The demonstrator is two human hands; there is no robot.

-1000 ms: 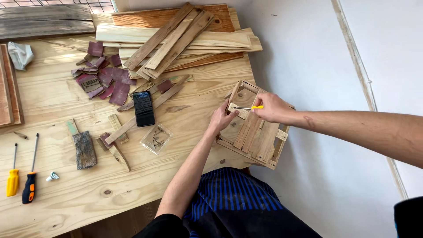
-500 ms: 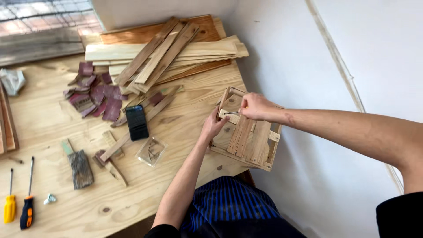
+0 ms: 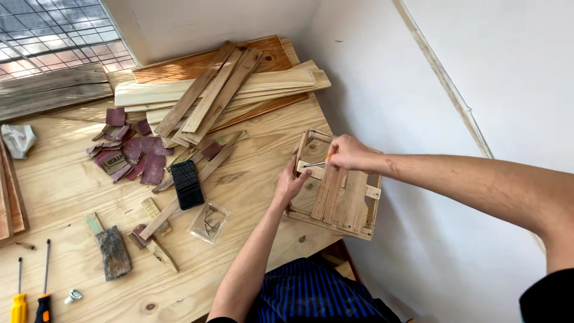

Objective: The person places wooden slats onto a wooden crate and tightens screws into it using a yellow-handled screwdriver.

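At pine workbench [image 3: 72, 179] corner by white wall [image 3: 371, 78]: planks [image 3: 221, 90], sandpaper scraps [image 3: 128, 152].

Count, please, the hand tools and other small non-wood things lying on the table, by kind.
Screwdrivers: 2 (yellow handle, orange-black handle)
Phone, black: 1
Clear plastic bag: 1
Crumpled white cloth: 1
Small metal fitting: 1
Total: 6

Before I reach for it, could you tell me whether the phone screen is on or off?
Off: the phone lies flat on the table, its screen dark.
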